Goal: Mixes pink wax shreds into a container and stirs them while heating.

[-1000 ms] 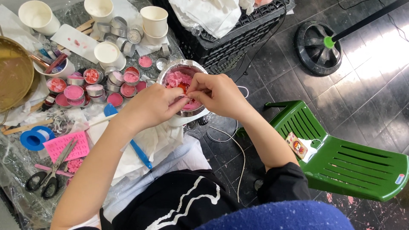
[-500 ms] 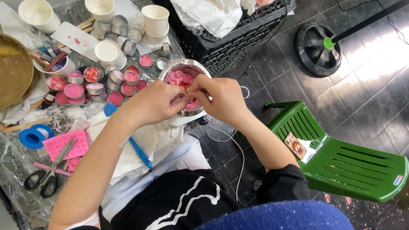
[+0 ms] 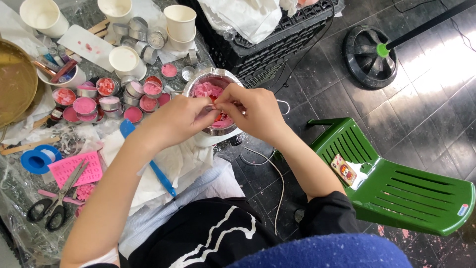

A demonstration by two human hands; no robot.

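Both my hands meet over a round metal pot (image 3: 198, 81) holding pink and red wax lumps (image 3: 204, 90). My left hand (image 3: 181, 119) pinches a small round metal tin between thumb and fingers at the pot's near rim. My right hand (image 3: 253, 111) comes in from the right, its fingertips closed on the same small tin, picking at it. The tin itself is mostly hidden by the fingers. The pot stands on a white base at the table's right edge.
Left of the pot sit several small tins of pink and red wax (image 3: 106, 97), white paper cups (image 3: 180, 22), a blue spatula (image 3: 148, 159), scissors (image 3: 54, 201), a pink mould (image 3: 74, 168), blue tape (image 3: 37, 159). A black crate (image 3: 277, 44), a green plastic chair (image 3: 396, 183) and a fan base (image 3: 369, 49) stand to the right.
Both hands stay over the pot, working the small tin; the fingers have shifted only slightly.
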